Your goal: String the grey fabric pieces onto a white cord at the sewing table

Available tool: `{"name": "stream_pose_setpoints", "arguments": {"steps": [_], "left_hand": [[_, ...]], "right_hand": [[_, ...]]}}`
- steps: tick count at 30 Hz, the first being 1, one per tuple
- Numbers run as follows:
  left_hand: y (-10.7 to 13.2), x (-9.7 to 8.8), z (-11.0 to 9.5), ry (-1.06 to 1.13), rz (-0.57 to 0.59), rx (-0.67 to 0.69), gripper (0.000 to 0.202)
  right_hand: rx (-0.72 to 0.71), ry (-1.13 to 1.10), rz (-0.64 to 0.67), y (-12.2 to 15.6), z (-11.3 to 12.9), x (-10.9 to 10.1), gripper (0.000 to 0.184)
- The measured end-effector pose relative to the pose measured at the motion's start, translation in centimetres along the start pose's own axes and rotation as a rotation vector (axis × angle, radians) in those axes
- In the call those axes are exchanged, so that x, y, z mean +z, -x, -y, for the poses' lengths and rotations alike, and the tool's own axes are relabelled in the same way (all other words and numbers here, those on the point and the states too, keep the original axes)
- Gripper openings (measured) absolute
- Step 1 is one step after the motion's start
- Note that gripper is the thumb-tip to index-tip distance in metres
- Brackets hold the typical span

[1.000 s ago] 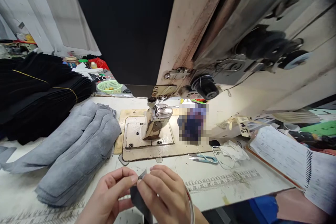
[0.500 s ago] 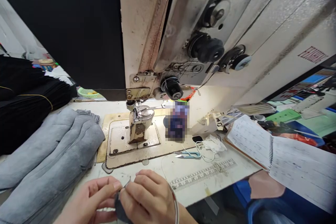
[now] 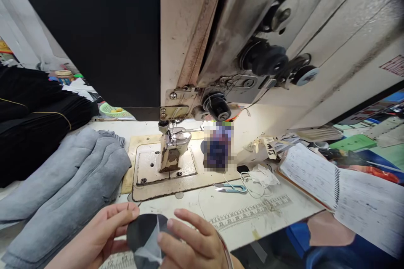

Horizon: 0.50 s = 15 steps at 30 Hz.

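Grey fabric stack [image 3: 63,189] left, thread snips [image 3: 231,188] right of sewing machine [image 3: 240,50].

The round cloth piece [image 3: 143,231] is dark grey fabric, matt, with a paler, faintly sheened patch low on it. The sewing machine head [image 3: 195,29] is cream-painted metal, worn and rust-stained along one edge. Its presser foot assembly [image 3: 173,145] is bright, glossy metal. The stacked grey cloth [image 3: 63,185] looks soft and matt. The tabletop [image 3: 252,214] is smooth, white and scuffed. The notebook [image 3: 315,172] is matt paper.
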<state>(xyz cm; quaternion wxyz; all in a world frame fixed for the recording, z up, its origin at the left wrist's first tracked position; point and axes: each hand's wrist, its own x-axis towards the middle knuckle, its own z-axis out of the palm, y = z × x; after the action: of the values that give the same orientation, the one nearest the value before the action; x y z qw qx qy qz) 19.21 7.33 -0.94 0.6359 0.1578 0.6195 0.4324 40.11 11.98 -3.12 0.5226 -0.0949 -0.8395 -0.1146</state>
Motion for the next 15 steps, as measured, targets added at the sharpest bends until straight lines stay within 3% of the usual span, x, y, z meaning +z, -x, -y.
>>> {"name": "stream_pose_setpoints", "arguments": {"steps": [4, 8, 11, 15], "left_hand": [[0.6, 1.0, -0.6, 0.067, 0.115, -0.037, 0.049], [1.2, 3.2, 0.4, 0.217, 0.226, -0.070, 0.050], [1.0, 3.9, 2.3, 0.247, 0.219, 0.021, 0.046], [-0.2, 3.7, 4.4, 0.283, 0.161, 0.003, 0.043]], "right_hand": [[-0.070, -0.009, 0.080, -0.1, 0.0, -0.1, 0.035], [0.033, 0.006, 0.078, -0.4, 0.2, 0.1, 0.042], [0.109, 0.015, 0.061, -0.1, 0.8, 0.2, 0.037], [0.138, 0.006, 0.055, 0.9, 1.0, 0.8, 0.040]]}}
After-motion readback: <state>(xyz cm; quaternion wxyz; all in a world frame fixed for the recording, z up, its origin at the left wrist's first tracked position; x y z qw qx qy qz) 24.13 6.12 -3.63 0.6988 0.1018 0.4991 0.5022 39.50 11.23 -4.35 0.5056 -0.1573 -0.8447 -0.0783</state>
